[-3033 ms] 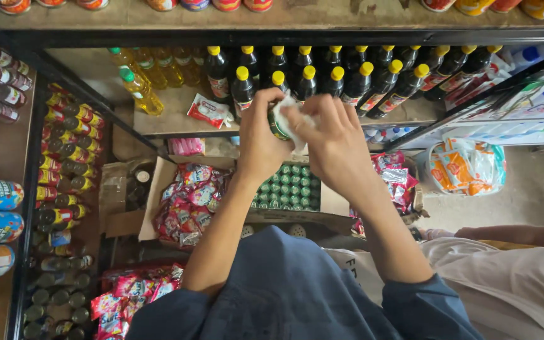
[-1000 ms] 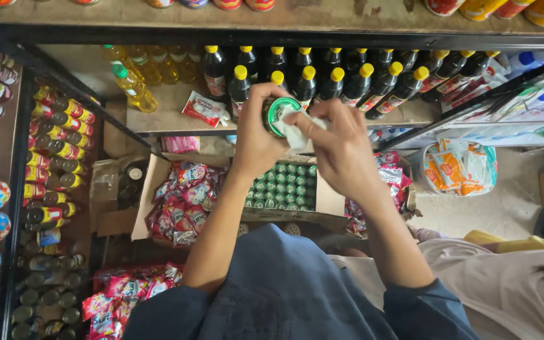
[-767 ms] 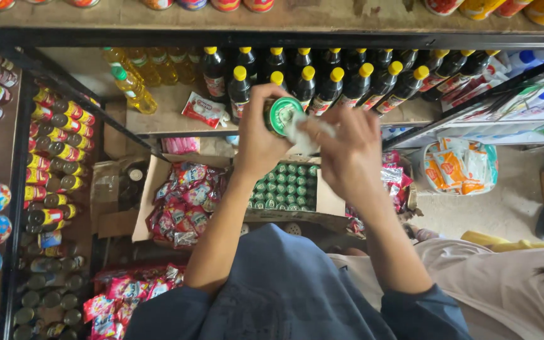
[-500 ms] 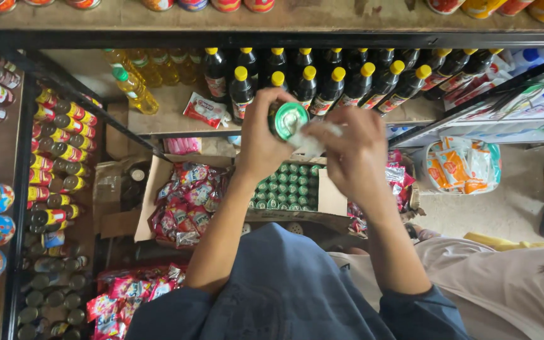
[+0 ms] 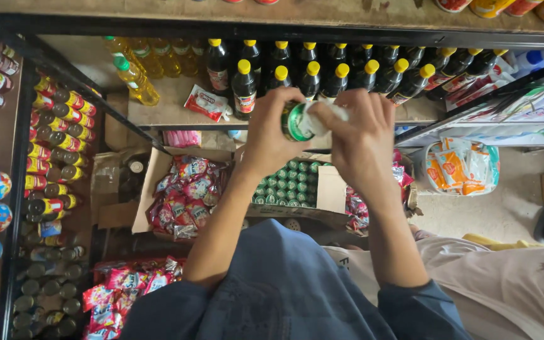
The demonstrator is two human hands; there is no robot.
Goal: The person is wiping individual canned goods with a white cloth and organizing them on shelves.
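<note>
1. the left hand (image 5: 272, 135) is closed around a small green can (image 5: 296, 121), fingers wrapped over its side, the can's round end turned toward the camera.
2. the right hand (image 5: 360, 141) is pinched shut on a white cloth (image 5: 322, 116), pressing it against the can's right side; the fingers curl down over the cloth.
3. the can sits between the two hands, held up in the air in front of the shelf (image 5: 171, 113), at about the level of the bottle row.
4. both forearms come up out of blue sleeves (image 5: 284, 296) at the bottom of the view.
5. right behind the hands stand dark bottles (image 5: 244, 88) with yellow caps, in two rows along the shelf.
6. left of those are yellow oil bottles (image 5: 138, 79), one with a green cap, and a red-and-white sachet (image 5: 206, 102) lying flat on the shelf.
7. below the hands an open carton (image 5: 323, 189) holds rows of green cans (image 5: 284, 186) seen from the top.
8. left of it another carton holds red snack packs (image 5: 187, 195); more packs lie lower left.
9. the far-left rack carries rows of small tins (image 5: 48, 151) on their sides.
10. on the floor to the right lies a clear bag of orange packets (image 5: 458, 167).
11. a second person in a beige garment (image 5: 505, 283) is at the lower right.
</note>
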